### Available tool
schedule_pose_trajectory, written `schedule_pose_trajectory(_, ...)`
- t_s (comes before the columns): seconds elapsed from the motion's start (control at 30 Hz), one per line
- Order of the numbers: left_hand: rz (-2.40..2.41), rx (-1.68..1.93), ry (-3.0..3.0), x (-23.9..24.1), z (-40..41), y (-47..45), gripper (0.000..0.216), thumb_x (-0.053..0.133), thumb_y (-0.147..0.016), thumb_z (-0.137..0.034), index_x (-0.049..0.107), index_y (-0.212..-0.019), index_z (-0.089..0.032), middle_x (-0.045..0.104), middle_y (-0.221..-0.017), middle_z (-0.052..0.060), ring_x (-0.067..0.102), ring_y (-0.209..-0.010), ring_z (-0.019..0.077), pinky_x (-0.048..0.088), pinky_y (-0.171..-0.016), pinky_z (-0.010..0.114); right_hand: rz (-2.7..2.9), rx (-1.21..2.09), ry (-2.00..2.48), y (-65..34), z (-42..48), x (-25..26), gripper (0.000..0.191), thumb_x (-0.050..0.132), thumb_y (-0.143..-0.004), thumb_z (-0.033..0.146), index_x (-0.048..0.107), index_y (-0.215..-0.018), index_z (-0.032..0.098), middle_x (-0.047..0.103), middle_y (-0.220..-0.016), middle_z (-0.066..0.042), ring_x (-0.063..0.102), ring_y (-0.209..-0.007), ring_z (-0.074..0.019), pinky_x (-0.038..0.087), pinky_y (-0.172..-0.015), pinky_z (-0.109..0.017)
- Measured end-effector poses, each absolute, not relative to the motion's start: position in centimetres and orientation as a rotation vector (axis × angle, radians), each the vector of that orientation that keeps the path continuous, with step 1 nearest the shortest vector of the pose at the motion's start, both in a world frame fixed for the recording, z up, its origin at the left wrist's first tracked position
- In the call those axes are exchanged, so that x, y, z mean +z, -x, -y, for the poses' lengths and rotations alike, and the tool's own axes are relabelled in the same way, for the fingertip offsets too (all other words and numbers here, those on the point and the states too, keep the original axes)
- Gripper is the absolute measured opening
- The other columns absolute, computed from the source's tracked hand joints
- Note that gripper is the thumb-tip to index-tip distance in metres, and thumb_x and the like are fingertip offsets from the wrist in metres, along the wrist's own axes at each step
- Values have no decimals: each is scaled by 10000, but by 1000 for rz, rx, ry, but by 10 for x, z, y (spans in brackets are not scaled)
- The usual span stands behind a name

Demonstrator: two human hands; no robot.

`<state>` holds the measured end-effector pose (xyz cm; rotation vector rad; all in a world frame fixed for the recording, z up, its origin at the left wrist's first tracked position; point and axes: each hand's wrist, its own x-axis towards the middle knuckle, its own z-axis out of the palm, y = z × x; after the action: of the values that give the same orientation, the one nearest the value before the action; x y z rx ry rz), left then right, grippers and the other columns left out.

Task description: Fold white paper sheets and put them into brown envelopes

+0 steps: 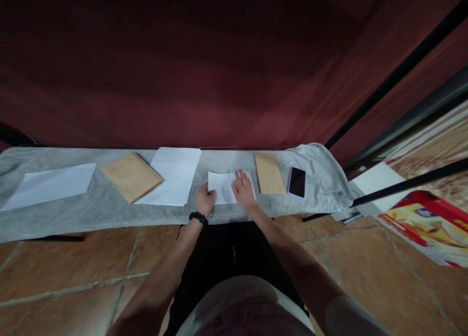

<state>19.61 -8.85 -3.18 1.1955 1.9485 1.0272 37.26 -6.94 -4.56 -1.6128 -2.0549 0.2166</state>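
A white sheet of paper (224, 188), smaller than the other sheets and apparently folded, lies on the cloth-covered table directly before me. At its left edge is my left hand (205, 201), fingers curled and thumb over the paper, pinching that edge. My right hand (243, 189) rests flat on the paper's right part with its fingers stretched out, covering some of it. Just right of the paper lies a brown envelope (269, 174). A stack of brown envelopes (131, 177) overlaps a pile of white paper (179, 172) to the left.
A phone (297, 182) lies near the right end of the grey cloth (323, 172). Another white sheet (54, 184) is at the far left. Black metal bars (402, 77) and a red and yellow box (427, 224) stand at the right. A dark red wall (219, 97) rises behind.
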Motion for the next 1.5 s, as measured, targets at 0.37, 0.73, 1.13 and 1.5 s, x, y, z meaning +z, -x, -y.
schedule_pose_trajectory(0.37,-2307,742,-1839,-32,99,-212,523,417,-964,-264,460,-1467,-130,593,-1364,207,558,-1279,333,456,-1045,481,2206,309,1750,-351,71,-62,520,287,-1068,338,436,-1502,95,379,-1596,-131,340,-1480,-258,205,-1226,-436)
schedule_pose_trajectory(0.73,-1982,395,-2169,-60,67,-242,659,197,-1030,-445,337,-1539,-50,315,-1622,166,204,-1537,255,163,-1256,463,2193,285,1812,-353,59,-65,569,316,-1037,260,287,-1561,38,256,-1638,-180,206,-1532,-265,162,-1238,-467)
schedule_pose_trajectory(1.13,-2177,497,-1980,-66,73,-225,661,301,-1012,-410,264,-1568,-53,264,-1636,184,184,-1541,282,159,-1252,506,1945,134,1949,-360,59,-81,681,351,-1040,399,263,-1542,-54,261,-1602,-280,236,-1518,-330,208,-1221,-523)
schedule_pose_trajectory(1.5,-2248,516,-1944,-65,87,-204,645,300,-1006,-354,254,-1570,-43,278,-1634,176,206,-1534,292,171,-1254,496,1933,103,1945,-364,62,-82,710,365,-1034,422,247,-1546,-57,231,-1610,-282,246,-1512,-345,204,-1221,-529)
